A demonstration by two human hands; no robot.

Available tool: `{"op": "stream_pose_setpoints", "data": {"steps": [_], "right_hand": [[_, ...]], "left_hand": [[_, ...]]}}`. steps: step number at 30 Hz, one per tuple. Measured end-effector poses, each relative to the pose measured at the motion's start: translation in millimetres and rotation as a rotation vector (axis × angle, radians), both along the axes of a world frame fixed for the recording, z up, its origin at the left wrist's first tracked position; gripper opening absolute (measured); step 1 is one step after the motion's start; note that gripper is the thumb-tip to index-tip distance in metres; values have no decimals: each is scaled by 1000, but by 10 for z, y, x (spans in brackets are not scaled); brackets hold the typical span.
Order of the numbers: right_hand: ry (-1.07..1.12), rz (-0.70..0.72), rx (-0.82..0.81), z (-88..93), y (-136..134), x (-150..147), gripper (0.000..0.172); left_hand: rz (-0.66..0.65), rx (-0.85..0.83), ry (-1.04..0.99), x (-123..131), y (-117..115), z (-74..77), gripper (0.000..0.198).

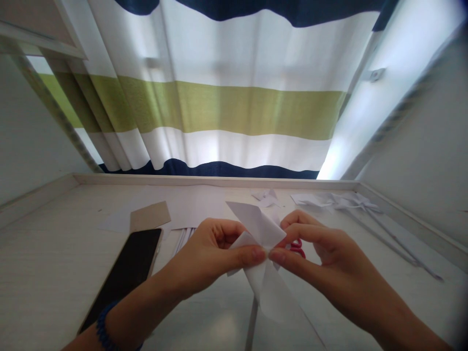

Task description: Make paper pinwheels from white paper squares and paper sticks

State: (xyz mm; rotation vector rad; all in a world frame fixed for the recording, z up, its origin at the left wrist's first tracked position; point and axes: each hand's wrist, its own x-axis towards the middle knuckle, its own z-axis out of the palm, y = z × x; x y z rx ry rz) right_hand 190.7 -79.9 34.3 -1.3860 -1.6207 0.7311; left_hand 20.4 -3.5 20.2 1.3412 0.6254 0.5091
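A white paper pinwheel [261, 222] is held up in front of me, its folded blades spreading above and below the centre. My left hand [223, 248] grips it from the left, the thumb pressed close to the middle. From the other side, my right hand [310, 248] pinches the pinwheel at its centre between thumb and fingertips. A thin stick [251, 324] runs downward below the blades; whether it is joined to them I cannot tell. Behind my right fingers, the pink handles of scissors [298, 247] show in part.
On the white table a phone [124, 273] lies at left, beside a piece of brown card [150, 216]. White paper sheets [199, 202] lie behind. Paper scraps [268, 197] sit at the back, and finished-looking pinwheels on sticks [354, 201] at right. A striped curtain [226, 112] hangs beyond.
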Motion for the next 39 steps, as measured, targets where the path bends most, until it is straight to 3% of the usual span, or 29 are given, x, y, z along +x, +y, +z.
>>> {"op": "stream_pose_setpoints", "data": {"steps": [7, 15, 26, 39], "right_hand": [[3, 11, 21, -1, 2, 36, 11], [-3, -22, 2, 14, -5, 5, 9], [-61, -97, -45, 34, 11, -5, 16], [28, -42, -154, 34, 36, 16, 19]], "left_hand": [[14, 11, 3, 8, 5, -12, 18], [18, 2, -126, 27, -24, 18, 13], [-3, 21, -83, 18, -36, 11, 5], [10, 16, 14, 39, -5, -3, 13]]}}
